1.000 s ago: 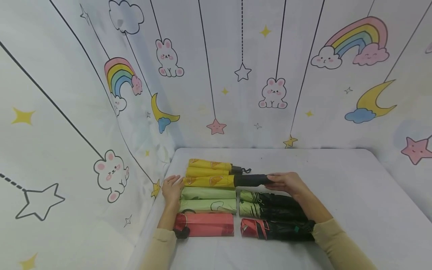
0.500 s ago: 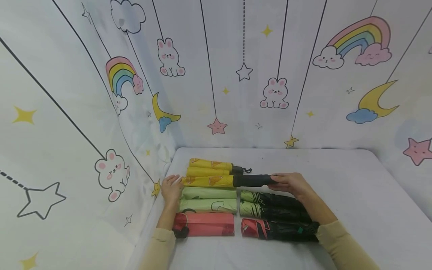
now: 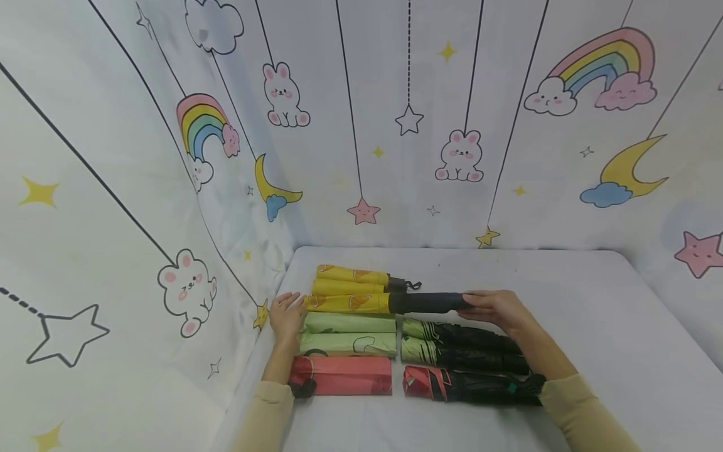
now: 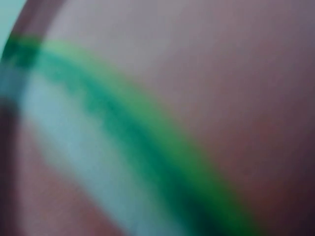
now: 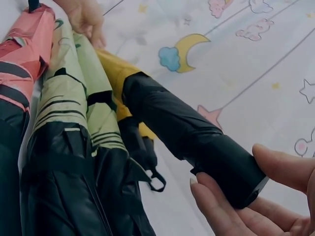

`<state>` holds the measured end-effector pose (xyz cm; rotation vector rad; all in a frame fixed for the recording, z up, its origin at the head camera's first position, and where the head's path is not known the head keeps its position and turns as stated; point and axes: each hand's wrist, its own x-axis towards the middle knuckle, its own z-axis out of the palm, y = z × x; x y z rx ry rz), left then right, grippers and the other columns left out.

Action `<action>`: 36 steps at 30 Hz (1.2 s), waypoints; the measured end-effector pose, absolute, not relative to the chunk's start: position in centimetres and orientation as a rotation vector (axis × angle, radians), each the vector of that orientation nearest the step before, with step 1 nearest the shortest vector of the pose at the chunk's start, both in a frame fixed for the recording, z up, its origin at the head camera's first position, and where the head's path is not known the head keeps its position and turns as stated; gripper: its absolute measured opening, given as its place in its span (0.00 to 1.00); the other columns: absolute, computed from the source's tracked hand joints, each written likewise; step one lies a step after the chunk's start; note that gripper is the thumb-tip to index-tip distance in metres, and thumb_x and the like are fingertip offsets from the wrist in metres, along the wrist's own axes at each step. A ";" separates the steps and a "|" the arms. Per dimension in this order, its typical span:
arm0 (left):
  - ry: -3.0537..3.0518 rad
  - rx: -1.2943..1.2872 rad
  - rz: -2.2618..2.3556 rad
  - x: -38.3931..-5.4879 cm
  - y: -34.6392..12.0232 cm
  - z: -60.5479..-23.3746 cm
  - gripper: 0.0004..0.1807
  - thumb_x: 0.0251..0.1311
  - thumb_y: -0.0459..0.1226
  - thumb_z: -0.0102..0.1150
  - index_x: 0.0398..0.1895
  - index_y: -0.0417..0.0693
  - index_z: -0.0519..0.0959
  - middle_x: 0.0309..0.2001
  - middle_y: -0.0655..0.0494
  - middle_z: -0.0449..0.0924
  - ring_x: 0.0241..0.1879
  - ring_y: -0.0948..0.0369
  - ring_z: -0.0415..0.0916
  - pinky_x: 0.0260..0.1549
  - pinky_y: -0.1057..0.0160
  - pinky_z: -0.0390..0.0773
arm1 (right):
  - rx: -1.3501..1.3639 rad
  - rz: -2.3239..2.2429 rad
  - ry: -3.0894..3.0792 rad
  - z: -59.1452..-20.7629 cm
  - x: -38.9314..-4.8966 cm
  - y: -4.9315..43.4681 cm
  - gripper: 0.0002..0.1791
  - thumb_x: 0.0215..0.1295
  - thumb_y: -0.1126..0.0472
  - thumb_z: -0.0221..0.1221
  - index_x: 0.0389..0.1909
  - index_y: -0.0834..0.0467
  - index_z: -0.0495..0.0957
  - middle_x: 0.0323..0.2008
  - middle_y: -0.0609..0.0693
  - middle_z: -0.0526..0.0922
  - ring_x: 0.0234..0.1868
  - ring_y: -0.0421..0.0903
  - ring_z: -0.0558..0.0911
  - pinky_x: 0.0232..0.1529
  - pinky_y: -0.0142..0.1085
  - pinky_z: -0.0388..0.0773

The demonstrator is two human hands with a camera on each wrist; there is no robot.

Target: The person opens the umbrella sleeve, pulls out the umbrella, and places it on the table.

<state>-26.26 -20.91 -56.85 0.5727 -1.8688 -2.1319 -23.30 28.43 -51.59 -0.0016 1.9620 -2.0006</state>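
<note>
The right hand (image 3: 498,309) pinches the yellow-and-black umbrella (image 3: 403,303) by its dark end, just beyond the light-green roll (image 3: 350,323); the left hand (image 3: 287,319) meets its yellow end, grip unclear. A weak pinch could drop it.

Through my head view I see the umbrella (image 3: 390,303), furled into a slim, straight roll. One half is yellow with orange prints; the other is black, and my right wrist view shows its creased cover and flat, blunt end. It runs roughly parallel to the far edge of the desk (image 3: 565,282), yellow tip near the left edge, black end pointing toward the right edge.
</note>
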 end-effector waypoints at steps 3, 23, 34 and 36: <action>-1.880 0.581 -2.117 -26.3 -20.9 -56.9 0.34 0.60 0.16 0.58 0.71 0.31 0.63 0.67 0.37 0.76 0.64 0.46 0.79 0.43 0.71 0.86 | -0.012 -1.987 1.973 -51.5 -23.1 28.8 0.38 0.76 0.56 0.63 0.74 0.76 0.60 0.74 0.71 0.63 0.56 0.55 0.87 0.74 0.54 0.64; -1.839 0.564 -2.151 -26.4 -20.7 -56.8 0.33 0.61 0.17 0.59 0.70 0.30 0.64 0.66 0.34 0.76 0.64 0.42 0.78 0.48 0.65 0.87 | -0.024 -2.121 1.820 -51.1 -22.6 30.2 0.26 0.74 0.64 0.63 0.67 0.73 0.73 0.52 0.53 0.87 0.52 0.56 0.89 0.65 0.58 0.76; -1.855 0.579 -2.129 -26.3 -20.8 -56.9 0.34 0.59 0.16 0.59 0.71 0.32 0.64 0.65 0.36 0.77 0.63 0.44 0.79 0.44 0.70 0.86 | -0.030 -2.094 1.848 -51.1 -22.3 31.1 0.21 0.75 0.63 0.63 0.63 0.69 0.78 0.51 0.53 0.88 0.52 0.55 0.89 0.64 0.55 0.79; -1.859 0.576 -2.127 -26.3 -20.8 -56.9 0.34 0.59 0.17 0.59 0.71 0.32 0.64 0.65 0.37 0.78 0.63 0.45 0.79 0.44 0.70 0.86 | -0.026 -2.094 1.839 -51.0 -22.2 31.3 0.19 0.75 0.63 0.63 0.62 0.68 0.80 0.51 0.52 0.88 0.52 0.54 0.89 0.64 0.53 0.79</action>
